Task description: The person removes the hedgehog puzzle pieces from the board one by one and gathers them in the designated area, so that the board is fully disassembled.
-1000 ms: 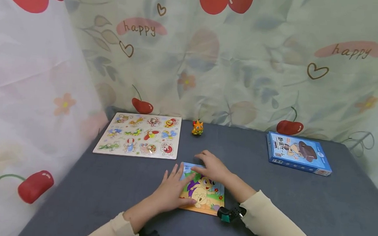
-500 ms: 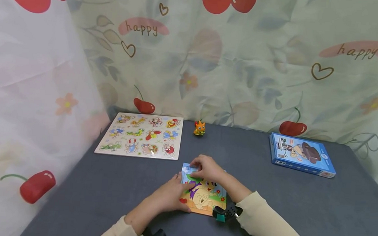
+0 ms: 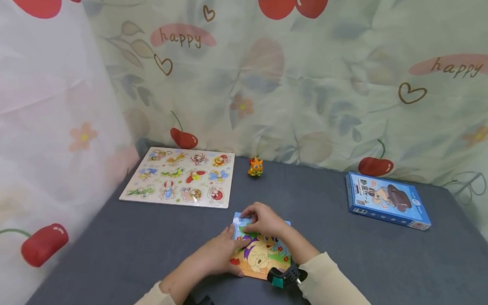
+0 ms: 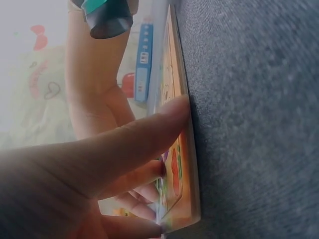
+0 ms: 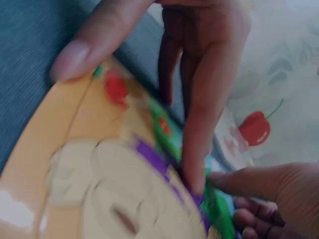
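Head view: the left hand (image 3: 219, 252), splayed earlier, now grips the cartoon jigsaw (image 3: 259, 259), seemingly steadying it, while the right hand (image 3: 266, 221) curls over its far corner, hold unclear.

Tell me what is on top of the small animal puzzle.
Parts of the left hand and right hand lie over the puzzle; whatever is directly beneath them is covered.
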